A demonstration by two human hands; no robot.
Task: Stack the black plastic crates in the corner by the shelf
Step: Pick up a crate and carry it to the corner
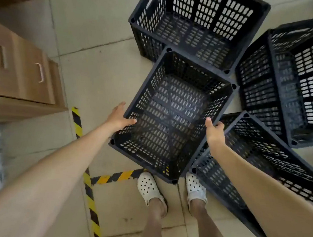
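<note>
the held crate (171, 116) is the landmark here: it sits open side up between both arms, just above the person's white clogs (151, 189), tilted a little so its far corner rides over the rim of the far crate (197, 24). the left hand (120, 117) is closed over the left long rim of the held crate, thumb hooked inside the wall and fingers outside. the right hand (214, 131) is wrapped over the opposite rim, thumb up along the edge. whether the base is clear of the floor cannot be told from this angle.

it looks light for its bulk, all slotted walls and an empty lattice floor, and stiff enough not to sag when carried by two rims. the plastic seems smooth, so the thick top rim or the slot handle in the near short wall would give the surest hold.

right of the held crate lies a tipped crate (262, 159), partly hidden under the right forearm, and beyond it a right-hand stack (296, 88) that seems to be two nested at an angle, cut by the frame edge. left of the held crate stand a wooden drawer unit (22, 75) and striped floor tape (89, 175). the shelf corner itself is not clearly shown.
</note>
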